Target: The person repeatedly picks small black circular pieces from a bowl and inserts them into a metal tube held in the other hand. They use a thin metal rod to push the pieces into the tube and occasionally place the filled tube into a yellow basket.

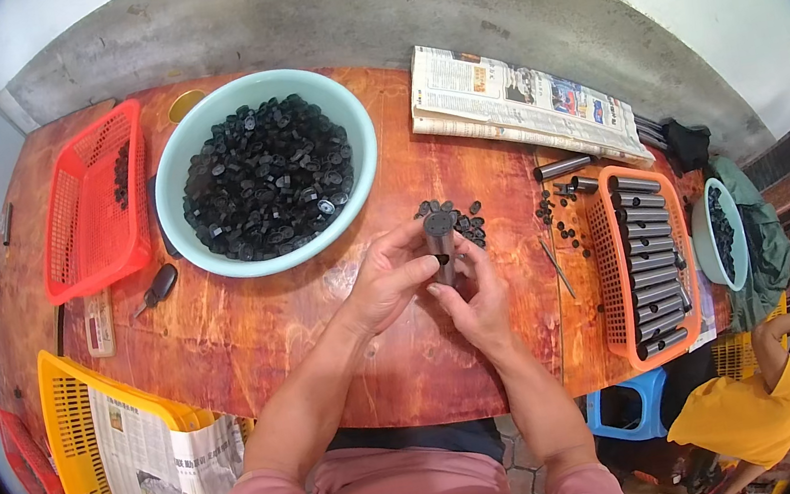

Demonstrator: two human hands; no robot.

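While both hands hold one dark tube [441, 241] over the middle of the table [227, 341], a small pile of black bits [473, 228] sits just behind it. The left hand [382, 284] pinches the tube between thumb and fingers, and the right hand [478, 301] curls around its lower part. Fingers hide some of the tube, but its round top shows.

A thin metal rod [557, 268] lies between the right hand and an orange basket [612, 302]. To the left are a big pale blue bowl [169, 208], a red basket [96, 274] and a black key-like thing [157, 289]. Folded newspapers [520, 93] lie at the back.

There is one tube in the hands, two loose ones [563, 167] behind the orange basket, and about a dozen in it. Two pale blue bowls hold black bits, the big one and a small one [740, 244] at far right. Those bits are too many to count.

The table top is red-brown, blotchy and shiny. Behind it is a wall [332, 13], gray below and white above. At the lower right are a blue stool [644, 404] and a person in a yellow shirt [747, 415].
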